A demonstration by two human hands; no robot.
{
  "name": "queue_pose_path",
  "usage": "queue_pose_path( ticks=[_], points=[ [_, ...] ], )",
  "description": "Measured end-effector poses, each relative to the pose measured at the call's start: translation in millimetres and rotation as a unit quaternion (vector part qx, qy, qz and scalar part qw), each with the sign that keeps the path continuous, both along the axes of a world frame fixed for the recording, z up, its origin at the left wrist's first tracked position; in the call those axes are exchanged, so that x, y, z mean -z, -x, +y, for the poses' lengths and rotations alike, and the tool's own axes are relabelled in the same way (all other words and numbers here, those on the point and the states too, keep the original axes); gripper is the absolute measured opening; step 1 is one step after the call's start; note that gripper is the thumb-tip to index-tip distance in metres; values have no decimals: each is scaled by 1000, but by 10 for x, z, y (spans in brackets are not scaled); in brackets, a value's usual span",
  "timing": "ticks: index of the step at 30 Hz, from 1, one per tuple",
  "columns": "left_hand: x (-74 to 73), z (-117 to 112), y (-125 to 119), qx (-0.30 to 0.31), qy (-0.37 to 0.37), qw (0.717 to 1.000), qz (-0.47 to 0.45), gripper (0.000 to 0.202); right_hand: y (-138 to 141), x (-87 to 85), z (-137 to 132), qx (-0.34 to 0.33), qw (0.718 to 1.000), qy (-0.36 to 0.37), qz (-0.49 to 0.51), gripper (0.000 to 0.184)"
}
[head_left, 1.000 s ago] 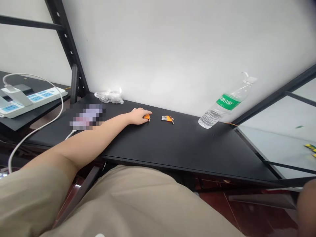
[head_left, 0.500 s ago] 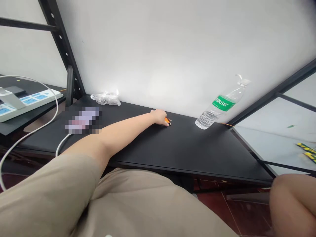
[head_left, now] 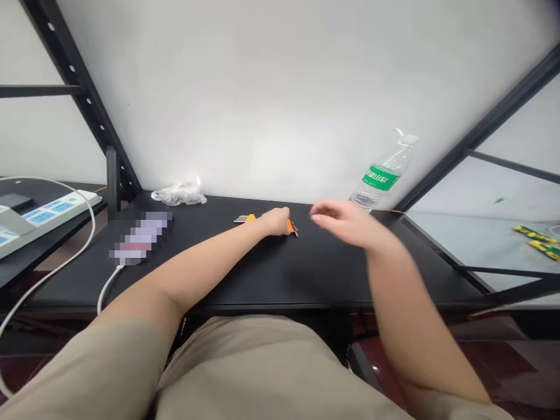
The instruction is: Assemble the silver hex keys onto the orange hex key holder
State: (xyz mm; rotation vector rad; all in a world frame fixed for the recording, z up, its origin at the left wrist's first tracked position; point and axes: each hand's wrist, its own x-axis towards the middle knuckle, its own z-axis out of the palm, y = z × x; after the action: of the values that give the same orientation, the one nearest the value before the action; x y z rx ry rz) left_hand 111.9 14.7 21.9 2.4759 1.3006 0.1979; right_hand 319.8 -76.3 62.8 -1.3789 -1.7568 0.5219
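Note:
My left hand (head_left: 275,221) reaches across the black table (head_left: 306,274) and is closed over an orange hex key set (head_left: 291,226), whose metal keys stick out to the right of my fingers. A second orange hex key set (head_left: 244,219) lies just left of that hand. My right hand (head_left: 345,223) hovers above the table to the right of the left hand. Its fingers stretch out leftward and are a little smeared by motion; it holds nothing.
A clear water bottle (head_left: 382,178) with a green label stands behind my right hand by the wall. A crumpled plastic bag (head_left: 179,193) lies at the back left. A pixelated object (head_left: 140,236) with a white cable and a power strip (head_left: 39,213) lie left.
My left hand left the first hex key set and moved right onto the second one. My right hand rose from the lower right edge to above the table.

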Motion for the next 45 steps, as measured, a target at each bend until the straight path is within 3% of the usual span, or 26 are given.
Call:
queue_pose_path(
  ticks=[4, 10, 18, 26, 31, 45],
  points=[
    [98, -178, 117, 11, -61, 998, 6, 32, 195, 294, 189, -39, 980, 97, -168, 28],
    [140, -444, 475, 27, -119, 993, -1, 20, 635, 568, 335, -70, 978, 130, -148, 11],
    [110, -590, 878, -11, -124, 992, -8, 26, 1059, 652, 267, -64, 985, 123, -100, 12],
    [75, -521, 992, -4, -81, 997, -7, 29, 1083, 711, 254, -36, 989, 127, -71, 12],
    [103, -435, 1039, 11, -66, 998, -21, 24, 1097, 670, 284, -110, 981, 88, -135, 23],
    [74, -345, 1107, -13, -61, 998, 21, 19, 1115, 796, 418, -61, 960, -9, -273, 36]
  ],
)
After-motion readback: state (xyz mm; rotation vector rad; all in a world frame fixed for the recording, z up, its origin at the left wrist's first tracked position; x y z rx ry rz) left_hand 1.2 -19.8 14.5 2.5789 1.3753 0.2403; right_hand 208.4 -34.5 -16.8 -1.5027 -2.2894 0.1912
